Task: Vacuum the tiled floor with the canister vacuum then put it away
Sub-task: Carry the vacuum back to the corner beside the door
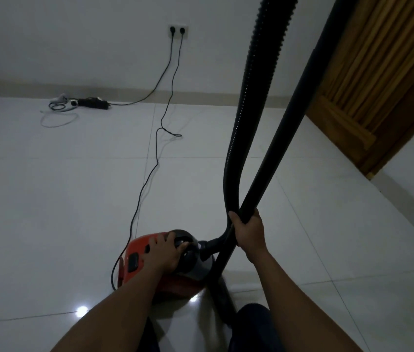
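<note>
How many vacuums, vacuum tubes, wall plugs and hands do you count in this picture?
Red canister vacuum: 1
Black tubes (ribbed hose, smooth wand): 2
Black plugs in the white wall socket: 2
Hands (left hand on the vacuum, right hand gripping the wand): 2
Total: 7

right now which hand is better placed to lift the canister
Left. The left hand lies on the red canister vacuum, fingers curled at its black handle; the right hand is busy gripping the black wand and ribbed hose.
</note>
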